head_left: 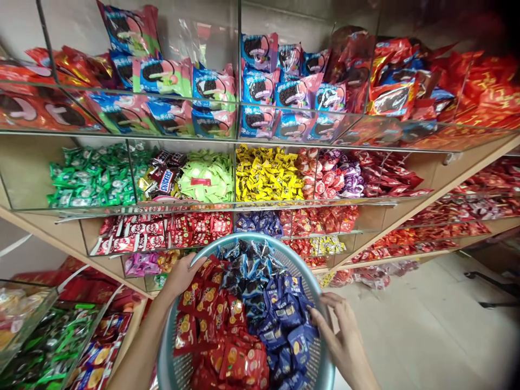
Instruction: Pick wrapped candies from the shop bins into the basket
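A round blue-green plastic basket (314, 271) with perforated walls is held in front of me at the bottom centre. Red candy packets with orange-slice prints (207, 300) fill its left side. Dark packets with light-blue edges (252, 265) lie at the back, and dark-blue packets (284, 319) at the right. My left hand (184, 276) grips the rim at the upper left, its fingers curled over the edge and partly hidden. My right hand (339, 325) holds the right rim, thumb over the inside and fingers along the outside.
Glass-fronted shelves (182, 135) stand ahead, with blue-and-pink cookie packs (260, 86) on top and green candies (93, 173) and yellow candies (268, 173) below. A lower display bin (44, 336) is at the left. Pale tiled floor (422, 325) and a dark stand leg (495, 303) appear at right.
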A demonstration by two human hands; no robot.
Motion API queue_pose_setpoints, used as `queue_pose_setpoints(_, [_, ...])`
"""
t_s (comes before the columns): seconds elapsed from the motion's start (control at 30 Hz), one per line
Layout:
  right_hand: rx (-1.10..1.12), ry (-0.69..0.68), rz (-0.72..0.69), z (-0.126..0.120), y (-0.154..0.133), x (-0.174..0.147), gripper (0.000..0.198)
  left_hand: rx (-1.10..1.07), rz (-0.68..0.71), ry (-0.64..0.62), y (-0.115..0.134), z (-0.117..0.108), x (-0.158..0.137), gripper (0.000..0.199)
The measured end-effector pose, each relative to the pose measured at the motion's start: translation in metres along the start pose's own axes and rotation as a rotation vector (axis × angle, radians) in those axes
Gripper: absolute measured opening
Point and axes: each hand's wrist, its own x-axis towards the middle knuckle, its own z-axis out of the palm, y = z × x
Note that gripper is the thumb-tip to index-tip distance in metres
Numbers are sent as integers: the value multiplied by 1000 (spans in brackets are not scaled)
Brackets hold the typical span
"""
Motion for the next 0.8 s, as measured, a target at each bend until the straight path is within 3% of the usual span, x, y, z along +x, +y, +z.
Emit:
queue_pose_setpoints(0.07, [160, 50, 151, 5, 10, 10, 43, -4, 7, -4, 1, -1, 0, 37])
queue_pose_setpoints(0.2, [341, -127, 360, 15, 19, 27, 59, -6, 8, -5, 4, -3, -1, 40])
queue_pose_setpoints(0.47, [74, -195, 298, 18, 25, 24, 57, -47, -6, -2, 7, -14, -16, 35])
queue_pose_setpoints(0.63, [71, -122, 248, 17, 23, 27, 48, -104, -60, 51, -10, -13, -52, 43])
queue_pose_setpoints(0.8, [46, -161, 254, 15, 22, 42, 47, -227, -330, 198, -38, 6, -110, 57])
